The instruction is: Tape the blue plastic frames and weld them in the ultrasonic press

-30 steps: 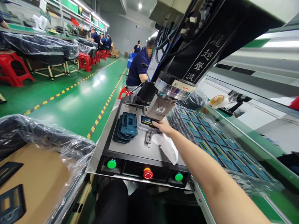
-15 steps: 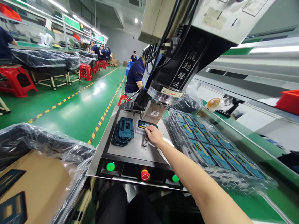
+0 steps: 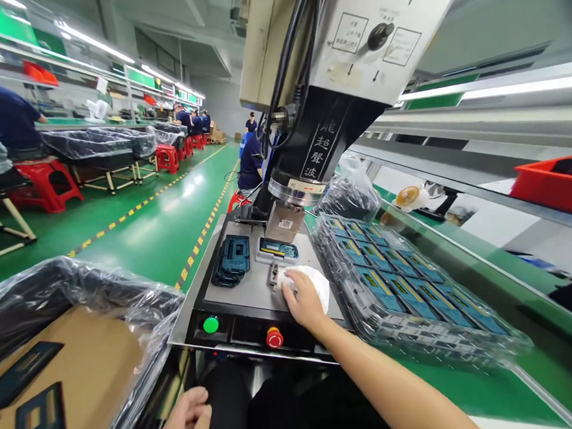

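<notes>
My right hand [image 3: 304, 298] is on a white cloth [image 3: 321, 282], which lies on the machine's metal bed, and its bent fingers press into the cloth. Just beyond it, a teal plastic panel with a yellow strip [image 3: 279, 249] sits in a fixture beneath the metal welding horn [image 3: 285, 222]. A small metal clamp [image 3: 273, 274] stands by my fingertips. Left of the fixture is a stack of dark teal frames [image 3: 233, 257]. Low in the view, my left hand [image 3: 185, 421] hovers near my knee, its fingers loosely bent and apart, with nothing seen in it.
Clear trays of finished-looking panels [image 3: 398, 272] stand at the right. A plastic-lined bin [image 3: 101, 306] with loose frames is at the left. A green button [image 3: 211, 325] and a red stop button [image 3: 274, 337] line the machine's front. Co-workers sit farther off.
My right hand has drawn back from the panel in the fixture to the white cloth. My left hand has risen into view at the bottom. The camera has turned slightly.
</notes>
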Available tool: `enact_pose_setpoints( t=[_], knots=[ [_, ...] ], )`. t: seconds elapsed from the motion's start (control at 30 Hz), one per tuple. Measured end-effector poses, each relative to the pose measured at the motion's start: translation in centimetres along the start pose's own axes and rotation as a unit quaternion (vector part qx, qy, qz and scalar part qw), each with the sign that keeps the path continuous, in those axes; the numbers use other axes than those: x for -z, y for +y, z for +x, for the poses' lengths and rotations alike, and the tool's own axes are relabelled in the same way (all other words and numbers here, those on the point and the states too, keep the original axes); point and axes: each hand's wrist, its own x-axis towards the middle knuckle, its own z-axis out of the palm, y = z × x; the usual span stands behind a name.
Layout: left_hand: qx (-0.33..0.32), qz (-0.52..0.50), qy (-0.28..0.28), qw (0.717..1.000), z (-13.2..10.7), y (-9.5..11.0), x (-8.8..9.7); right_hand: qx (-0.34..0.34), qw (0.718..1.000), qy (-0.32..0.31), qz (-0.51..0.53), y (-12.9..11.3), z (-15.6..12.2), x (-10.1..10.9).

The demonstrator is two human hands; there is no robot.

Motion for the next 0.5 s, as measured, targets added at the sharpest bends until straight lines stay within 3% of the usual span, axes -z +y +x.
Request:
enact_pose_setpoints(
  t=[0.1, 0.27, 0.37, 0.5],
  knots=[
    [-0.123, 0.154, 0.039, 0.98, 0.9, 2.2, 0.5, 0.07, 0.997, 0.008, -0.008, -0.2, -4.7, 2.6],
    [-0.279, 0.349, 0.084, 0.891, 2.6, 4.9, -1.6, 0.042, 0.998, -0.011, -0.036, 1.3, -9.5, 4.9],
    [-0.333, 0.429, 0.1, 0.834, 4.0, 4.5, -2.9, 0.02, 0.998, 0.008, -0.051, 2.5, -11.0, 4.6],
    [-0.346, 0.471, 0.089, 0.807, 5.0, 3.8, -3.2, 0.011, 0.999, 0.011, -0.038, 3.0, -11.9, 3.8]
  ],
)
